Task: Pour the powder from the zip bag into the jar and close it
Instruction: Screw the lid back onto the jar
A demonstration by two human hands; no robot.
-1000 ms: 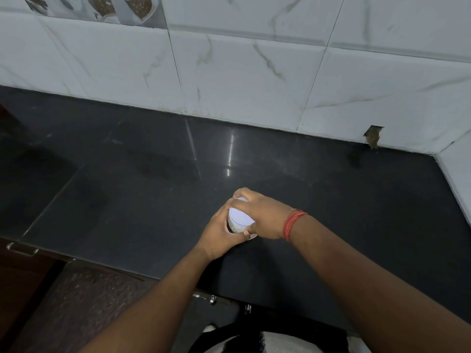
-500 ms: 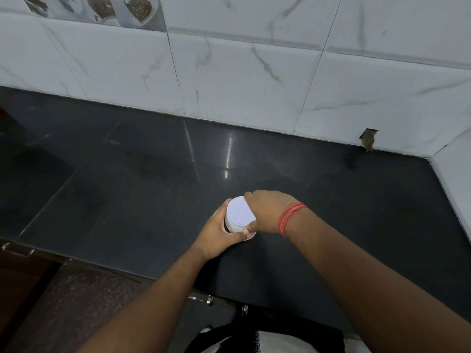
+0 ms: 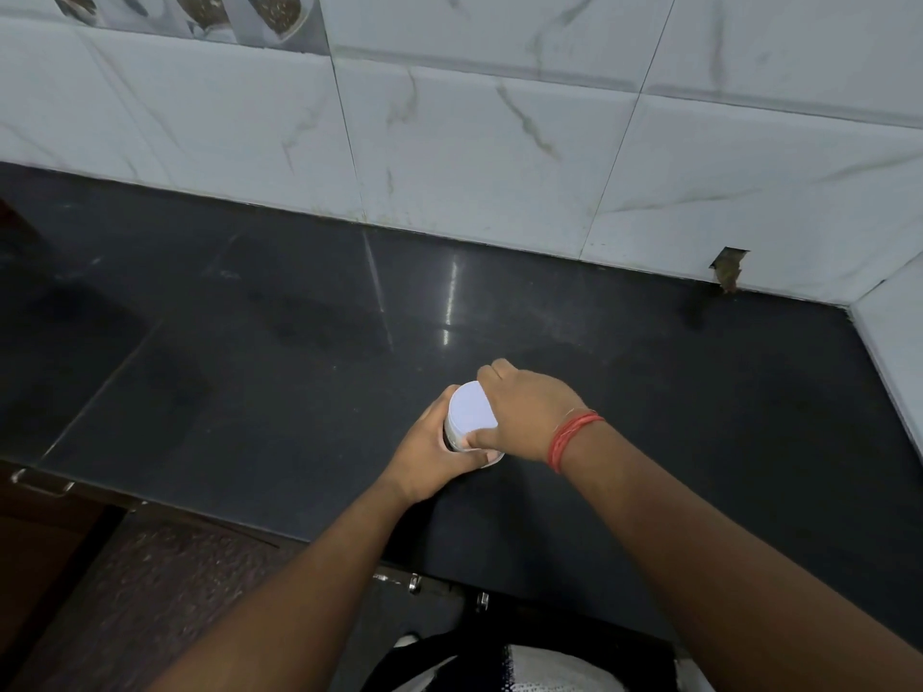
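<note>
White plastic marks the lid (image 3: 469,411) on the jar (image 3: 452,437), which stands on the black counter (image 3: 249,382) near its front edge. Left hand (image 3: 429,454) wraps the jar's side, fingers curled round it. Right hand (image 3: 529,412) grips the lid from the right, thumb against its near rim, knuckles above.
</note>
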